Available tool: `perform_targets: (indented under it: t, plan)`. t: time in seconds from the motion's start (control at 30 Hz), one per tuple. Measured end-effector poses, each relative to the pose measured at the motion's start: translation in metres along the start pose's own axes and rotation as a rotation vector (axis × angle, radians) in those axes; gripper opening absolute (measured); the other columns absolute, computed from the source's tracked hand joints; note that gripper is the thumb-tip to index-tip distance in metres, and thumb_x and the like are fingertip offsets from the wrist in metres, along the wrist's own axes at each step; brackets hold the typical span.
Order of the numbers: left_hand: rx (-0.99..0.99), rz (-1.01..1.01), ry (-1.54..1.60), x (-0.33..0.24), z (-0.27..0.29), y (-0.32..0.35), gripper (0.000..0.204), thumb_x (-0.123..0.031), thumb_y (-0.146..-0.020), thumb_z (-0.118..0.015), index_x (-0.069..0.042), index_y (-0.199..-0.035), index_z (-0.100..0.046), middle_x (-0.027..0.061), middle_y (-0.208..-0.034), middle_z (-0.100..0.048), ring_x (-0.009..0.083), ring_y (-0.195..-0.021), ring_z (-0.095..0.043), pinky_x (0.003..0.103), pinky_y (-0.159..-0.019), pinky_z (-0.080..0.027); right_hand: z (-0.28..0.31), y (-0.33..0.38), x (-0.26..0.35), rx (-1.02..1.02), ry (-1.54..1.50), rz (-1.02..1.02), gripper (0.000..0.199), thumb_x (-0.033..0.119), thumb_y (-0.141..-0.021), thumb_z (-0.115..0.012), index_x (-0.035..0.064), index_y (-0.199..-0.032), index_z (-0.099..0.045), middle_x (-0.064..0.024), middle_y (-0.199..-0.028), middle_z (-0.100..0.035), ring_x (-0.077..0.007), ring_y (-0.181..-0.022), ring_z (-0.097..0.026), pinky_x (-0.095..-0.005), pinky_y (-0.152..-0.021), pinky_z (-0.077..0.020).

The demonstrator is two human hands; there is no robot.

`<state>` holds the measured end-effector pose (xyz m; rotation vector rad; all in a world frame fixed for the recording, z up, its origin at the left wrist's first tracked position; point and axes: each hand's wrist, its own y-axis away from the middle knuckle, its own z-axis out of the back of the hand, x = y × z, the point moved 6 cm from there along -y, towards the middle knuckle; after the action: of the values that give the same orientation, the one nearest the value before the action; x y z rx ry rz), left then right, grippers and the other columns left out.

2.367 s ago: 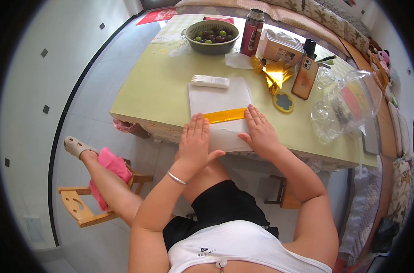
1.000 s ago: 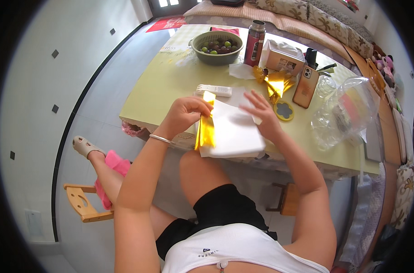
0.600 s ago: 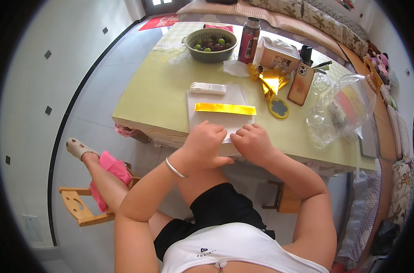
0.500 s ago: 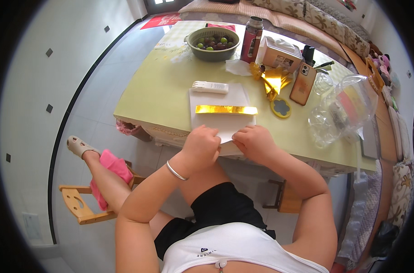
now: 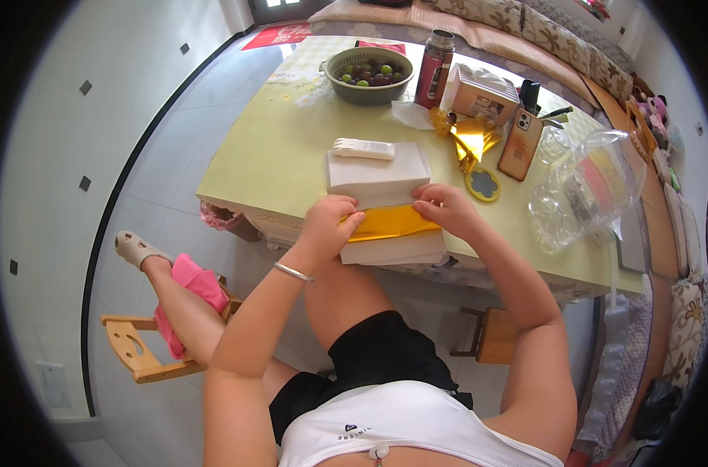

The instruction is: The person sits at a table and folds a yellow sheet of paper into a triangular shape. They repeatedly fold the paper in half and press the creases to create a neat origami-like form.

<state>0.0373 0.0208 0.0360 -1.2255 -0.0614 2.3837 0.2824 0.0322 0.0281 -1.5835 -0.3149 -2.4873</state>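
A stack of white paper sheets [image 5: 377, 173] lies at the near edge of the pale green table [image 5: 276, 156]. Across the stack runs a folded strip of gold foil paper [image 5: 393, 224]. My left hand [image 5: 332, 226] pinches the strip's left end, and my right hand [image 5: 446, 210] presses on its right end. A small white comb-like tool [image 5: 361, 149] rests on the far end of the stack.
Farther back stand a bowl of green and dark fruit [image 5: 368, 74], a red flask [image 5: 434, 59], a cardboard box [image 5: 484, 93], crumpled gold foil [image 5: 472, 140], a phone [image 5: 520, 145], a round mirror [image 5: 484, 185] and clear plastic containers [image 5: 591, 187]. A wooden stool [image 5: 136, 350] stands at left.
The gold strip has come nearer the table's edge and been folded over. Both hands moved up from the stack's near edge onto the strip's two ends.
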Motion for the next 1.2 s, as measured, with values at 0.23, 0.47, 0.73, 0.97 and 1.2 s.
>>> perform_targets:
  t: [0.23,0.47,0.73,0.97,1.2]
  plan:
    - [-0.277,-0.005,-0.414,0.004,0.001,-0.011,0.015,-0.014,-0.081,-0.074,0.000,-0.077,-0.070,0.0136,-0.085,-0.064,0.0334,-0.089,-0.061,0.044,-0.084,-0.051,0.006,-0.016,-0.005,-0.379,0.360,0.193,0.028,0.026,-0.082,-0.079,0.0024,-0.077,-0.066,-0.0119,-0.080,-0.063,-0.0302,-0.078,-0.061,-0.0409,-0.068,-0.0482]
    - [-0.393,-0.162,-0.613,-0.018,0.001,-0.001,0.040,-0.021,-0.081,-0.077,0.000,-0.113,-0.068,0.0198,-0.115,-0.066,0.0381,-0.112,-0.060,0.048,-0.099,-0.047,0.001,-0.022,-0.004,-0.409,0.468,0.131,0.029,0.030,-0.081,-0.080,0.0057,-0.076,-0.065,-0.0092,-0.080,-0.062,-0.0306,-0.078,-0.061,-0.0427,-0.068,-0.0486]
    - [0.045,-0.326,-0.701,-0.029,-0.055,0.023,0.083,-0.061,-0.090,-0.062,0.003,-0.142,-0.052,0.0225,-0.151,-0.049,0.0364,-0.144,-0.041,0.056,-0.118,-0.029,0.000,-0.020,-0.003,-0.441,0.437,0.182,0.027,0.027,-0.080,-0.081,0.0054,-0.076,-0.064,-0.0084,-0.079,-0.061,-0.0290,-0.077,-0.061,-0.0423,-0.067,-0.0486]
    - [0.046,-0.334,-0.718,-0.031,-0.057,0.026,0.085,-0.062,-0.087,-0.063,0.001,-0.143,-0.052,0.0219,-0.152,-0.048,0.0379,-0.144,-0.041,0.060,-0.117,-0.027,0.003,-0.024,-0.013,-0.402,0.320,0.178,0.026,0.020,-0.079,-0.082,0.0021,-0.077,-0.063,-0.0086,-0.077,-0.056,-0.0240,-0.069,-0.056,-0.0375,-0.063,-0.0453]
    - [0.017,-0.314,-0.735,-0.028,-0.064,0.030,0.086,-0.061,-0.084,-0.067,-0.001,-0.144,-0.052,0.0216,-0.152,-0.047,0.0398,-0.143,-0.041,0.065,-0.115,-0.027,0.003,-0.022,-0.004,-0.380,0.438,0.161,0.025,0.023,-0.079,-0.081,0.0037,-0.086,-0.066,-0.0115,-0.088,-0.062,-0.0311,-0.086,-0.061,-0.0419,-0.075,-0.0495]
